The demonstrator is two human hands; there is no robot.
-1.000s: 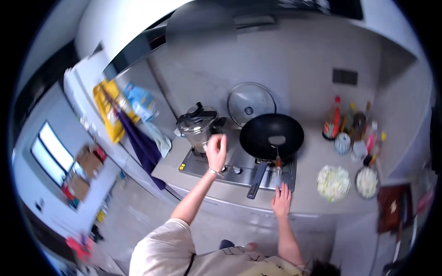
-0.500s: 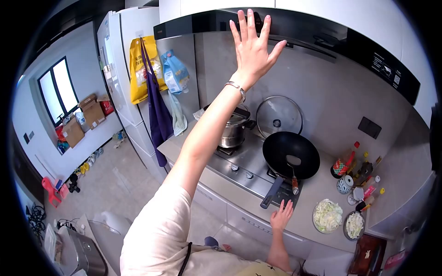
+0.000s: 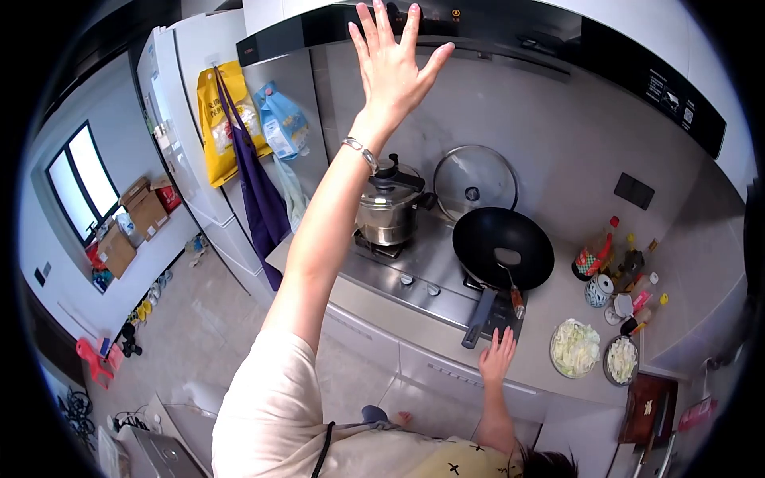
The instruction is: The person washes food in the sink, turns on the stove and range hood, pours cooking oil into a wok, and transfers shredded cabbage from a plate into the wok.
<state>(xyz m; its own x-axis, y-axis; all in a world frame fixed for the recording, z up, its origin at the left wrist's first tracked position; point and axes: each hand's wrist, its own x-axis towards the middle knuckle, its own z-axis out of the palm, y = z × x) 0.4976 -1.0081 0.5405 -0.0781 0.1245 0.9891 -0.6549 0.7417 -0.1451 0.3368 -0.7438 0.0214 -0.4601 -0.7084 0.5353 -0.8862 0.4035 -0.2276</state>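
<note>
We are lifting our left hand [image 3: 390, 76] high above and to the left of the wok [image 3: 478, 247]; it was down by the pressure cooker [image 3: 388, 209] with curled fingers, and now it is spreading wide, holding nothing, in front of the range hood [image 3: 510, 28]. We cannot tell whether its fingertips are touching the glossy black panel, where an orange symbol [image 3: 456, 13] is glowing. A shiny metal bangle [image 3: 358, 153] is circling that wrist.

Our right hand [image 3: 496, 358] is staying low, just in front of the wok, with its fingers open and nothing visible in its grasp; whether it is pressing on the counter edge, we cannot tell.

The wok is sitting on the right side of the brushed-steel cooktop [image 3: 382, 275], its round, matte-black bowl tilting toward us and its straight grey handle [image 3: 480, 319] pointing our way. A turner [image 3: 507, 256] is lying inside, its reddish-brown grip crossing the rim.

Behind the wok, a round glass lid [image 3: 476, 179] is leaning against the smooth grey wall. To its left, the polished pressure cooker is gleaming. To its right, glass bottles are crowding together, and nearer us a plate of pale, crinkled leaves [image 3: 575, 348] is sitting beside a smaller dish of whitish pieces [image 3: 621, 360].
</note>
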